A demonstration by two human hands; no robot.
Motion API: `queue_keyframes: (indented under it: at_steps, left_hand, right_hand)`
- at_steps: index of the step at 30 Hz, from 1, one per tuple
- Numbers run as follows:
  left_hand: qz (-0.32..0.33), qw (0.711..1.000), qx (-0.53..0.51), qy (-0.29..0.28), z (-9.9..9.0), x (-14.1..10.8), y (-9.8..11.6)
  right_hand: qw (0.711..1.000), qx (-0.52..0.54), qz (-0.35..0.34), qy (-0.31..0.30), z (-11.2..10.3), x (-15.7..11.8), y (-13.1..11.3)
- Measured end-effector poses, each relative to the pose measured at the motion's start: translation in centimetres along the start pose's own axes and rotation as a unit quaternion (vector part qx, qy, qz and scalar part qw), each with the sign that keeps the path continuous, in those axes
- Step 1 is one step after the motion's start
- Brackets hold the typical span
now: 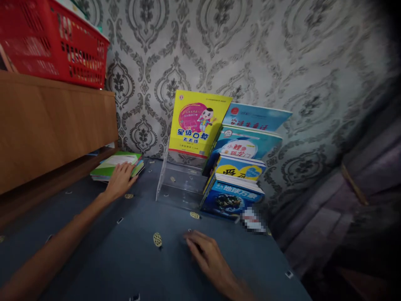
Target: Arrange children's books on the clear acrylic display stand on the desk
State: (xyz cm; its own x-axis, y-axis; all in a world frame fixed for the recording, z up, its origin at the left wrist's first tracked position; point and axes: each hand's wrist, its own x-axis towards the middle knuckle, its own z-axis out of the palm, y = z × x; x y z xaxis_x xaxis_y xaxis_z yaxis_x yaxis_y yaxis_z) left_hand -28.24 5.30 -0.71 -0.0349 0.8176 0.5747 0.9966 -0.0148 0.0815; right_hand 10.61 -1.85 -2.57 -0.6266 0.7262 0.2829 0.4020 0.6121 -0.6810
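My left hand [120, 179] lies on the right part of a small stack of books [106, 167] with a green cover on top, its fingers stretched out. Over the dark cloth in front, my right hand [208, 255] hovers or rests with its fingers loosely curled; nothing shows in it. A clear tiered stand [178, 186] is between and behind the hands. On its back tier leans a yellow book [200, 125]. The right side of the stand holds several blue and yellow books in rows, with a dark blue one [230, 200] in front.
The table [125, 259] has a dark patterned cloth. At the left, a red basket [78, 54] stands on a wooden cabinet [56, 133]. A blurred-out item [253, 220] lies right of the stand. Patterned wallpaper is behind, a curtain at the right.
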Motion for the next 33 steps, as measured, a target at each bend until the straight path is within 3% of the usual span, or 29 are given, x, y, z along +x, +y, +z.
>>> queue_keyframes:
  at_steps: [4, 9, 16, 24, 33]
  left_hand:
    - [-0.105, 0.989, 0.062, -0.089, -0.3, -0.5, -3.0]
    - [-0.126, 0.974, 0.062, -0.176, -0.4, -0.8, -3.9]
    - [-0.11, 0.974, 0.061, -0.189, -1.0, -1.5, -3.9]
    - [-0.07, 0.98, 0.101, -0.159, -1.4, -2.9, -4.1]
    - [-0.036, 0.968, 0.165, -0.185, -2.5, -5.2, -1.7]
  right_hand:
    - [0.998, 0.042, 0.039, -0.014, 0.9, 0.7, 0.4]
    - [0.998, 0.054, 0.042, -0.007, 2.7, 1.1, 1.1]
    - [0.991, 0.104, 0.085, 0.016, 3.6, 1.1, 1.9]
    - [0.986, 0.132, 0.097, 0.026, 3.7, 0.9, 2.1]
    - [0.983, 0.151, 0.097, 0.025, 3.6, 0.8, 2.1]
